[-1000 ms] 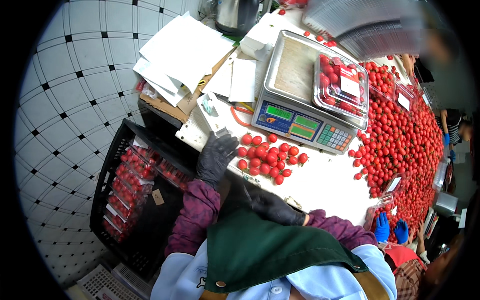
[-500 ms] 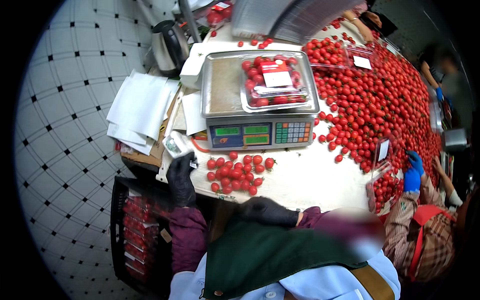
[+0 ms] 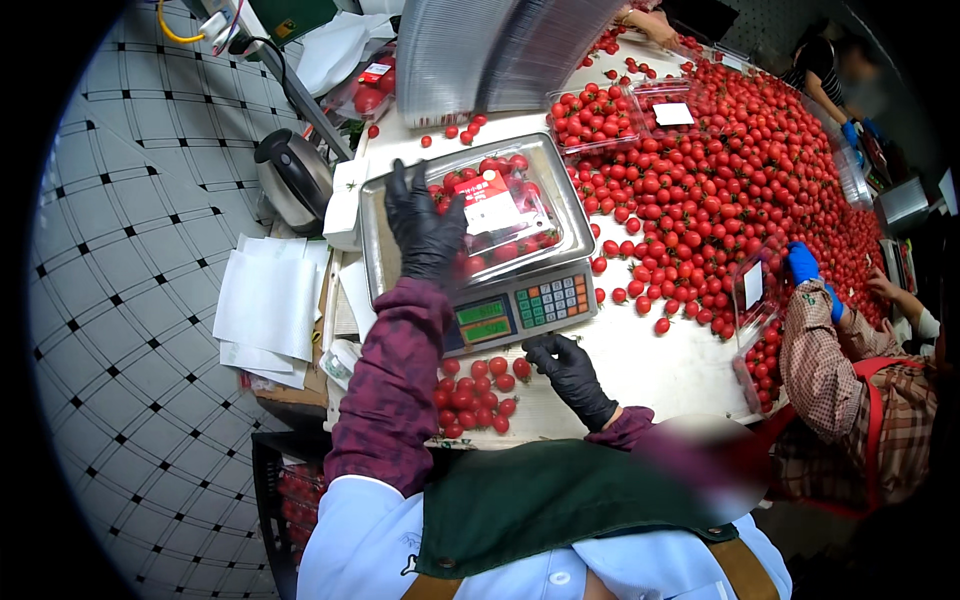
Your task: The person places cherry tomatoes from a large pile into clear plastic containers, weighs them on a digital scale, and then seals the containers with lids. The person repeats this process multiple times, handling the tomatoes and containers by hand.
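Over the left end of a clear plastic clamshell of cherry tomatoes (image 3: 535, 222) is my left hand (image 3: 428, 225), black-gloved, its fingers spread. The clamshell bears a red and white label and sits on the metal pan of a weighing scale (image 3: 383, 262). Whether the left fingers touch the box I cannot tell. Just in front of the scale's keypad hovers my right hand (image 3: 575, 380), also black-gloved, fingers loosely bent and apart, with nothing visible in them. Loose cherry tomatoes (image 3: 470, 400) lie between my arms at the table's near edge.
A large heap of cherry tomatoes (image 3: 700, 200) covers the right of the table. Stacked empty clear boxes (image 3: 440, 65) stand behind the scale. At left are a kettle (image 3: 293, 180) and white papers (image 3: 265, 300). A blue-gloved co-worker's hand (image 3: 803, 263) is at the right.
My left hand has moved from a small white device at the table's left edge up to the clamshell. The right hand has risen from the near edge toward the scale. The view has shifted.
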### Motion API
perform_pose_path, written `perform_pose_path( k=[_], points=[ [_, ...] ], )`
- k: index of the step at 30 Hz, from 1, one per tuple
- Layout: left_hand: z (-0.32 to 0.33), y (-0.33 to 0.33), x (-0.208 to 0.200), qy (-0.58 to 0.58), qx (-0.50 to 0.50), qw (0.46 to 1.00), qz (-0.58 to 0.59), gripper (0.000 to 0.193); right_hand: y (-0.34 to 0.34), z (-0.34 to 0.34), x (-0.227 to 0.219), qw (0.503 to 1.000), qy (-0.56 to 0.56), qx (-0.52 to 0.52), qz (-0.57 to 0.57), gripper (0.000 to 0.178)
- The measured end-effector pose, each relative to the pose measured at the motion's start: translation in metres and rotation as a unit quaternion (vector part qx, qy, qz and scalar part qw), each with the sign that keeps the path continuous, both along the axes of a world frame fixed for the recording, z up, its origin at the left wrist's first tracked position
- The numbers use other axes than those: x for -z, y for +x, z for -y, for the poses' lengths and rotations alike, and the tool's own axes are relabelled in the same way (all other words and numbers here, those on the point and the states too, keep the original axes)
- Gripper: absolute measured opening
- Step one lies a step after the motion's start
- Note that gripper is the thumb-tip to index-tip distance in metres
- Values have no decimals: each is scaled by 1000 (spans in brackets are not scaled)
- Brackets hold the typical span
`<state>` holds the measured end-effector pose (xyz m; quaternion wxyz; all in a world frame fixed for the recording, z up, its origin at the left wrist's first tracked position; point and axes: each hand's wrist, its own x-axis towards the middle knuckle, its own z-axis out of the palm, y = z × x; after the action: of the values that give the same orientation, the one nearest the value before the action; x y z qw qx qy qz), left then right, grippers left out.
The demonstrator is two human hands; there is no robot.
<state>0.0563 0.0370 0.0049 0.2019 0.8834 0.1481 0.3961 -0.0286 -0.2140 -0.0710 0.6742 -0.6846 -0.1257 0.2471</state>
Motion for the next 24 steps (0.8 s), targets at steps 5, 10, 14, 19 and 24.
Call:
perform_pose_path(
  k=[5,10,14,19,24],
  points=[
    [-1,-29,-37,60,258,959,-104,75,4,2,11,1000,0,-6,-28,15],
    [18,-38,-32,250,290,883,-272,78,12,2,12,1000,-4,-12,-15,16],
    [-6,-24,-54,124,390,882,-233,74,35,-10,-13,1000,-9,-13,2,17],
    [-45,19,-103,-172,431,816,-343,53,102,-68,-56,996,-37,-14,75,29],
    [-63,39,-106,-327,423,763,-362,54,142,-107,-62,963,-153,44,219,41]
  ],
)
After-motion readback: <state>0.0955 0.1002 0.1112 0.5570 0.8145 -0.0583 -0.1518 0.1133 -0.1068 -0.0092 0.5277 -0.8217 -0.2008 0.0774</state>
